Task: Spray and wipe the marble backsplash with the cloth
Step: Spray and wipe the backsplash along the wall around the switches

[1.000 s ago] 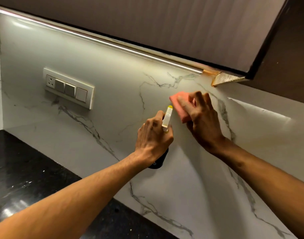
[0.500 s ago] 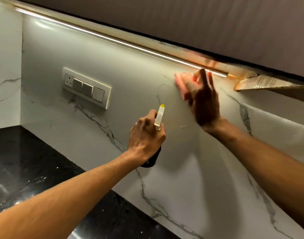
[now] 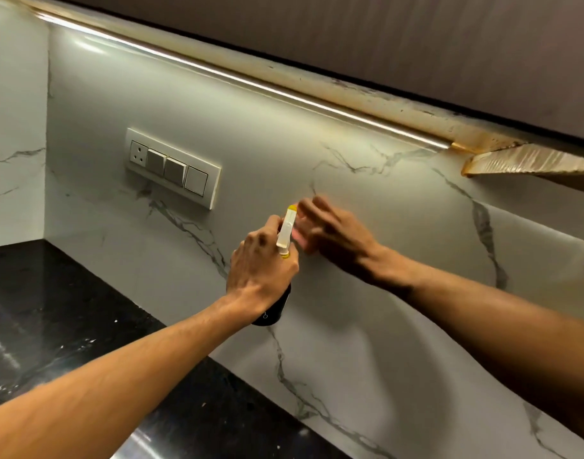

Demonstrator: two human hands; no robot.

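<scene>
The white marble backsplash point(image 3: 366, 326) with grey veins fills the middle of the view. My left hand point(image 3: 260, 266) grips a spray bottle point(image 3: 286, 231) with a white and yellow head and a dark body, its nozzle pointing up toward the wall. Just right of it, my right hand point(image 3: 337, 238) is pressed flat against the marble, blurred with motion. A pink cloth point(image 3: 298, 236) lies under its fingers, mostly hidden, with only an edge showing beside the bottle head.
A white switch and socket plate point(image 3: 173, 167) is set in the wall to the left. A lit strip point(image 3: 250, 84) runs under the dark upper cabinet point(image 3: 416, 44). A black stone counter point(image 3: 52, 309) lies below left. A rusty-looking ledge point(image 3: 529, 162) juts out at the right.
My right hand with the cloth has swept down and left from near the light strip to beside the bottle head. The left hand has kept hold of the bottle.
</scene>
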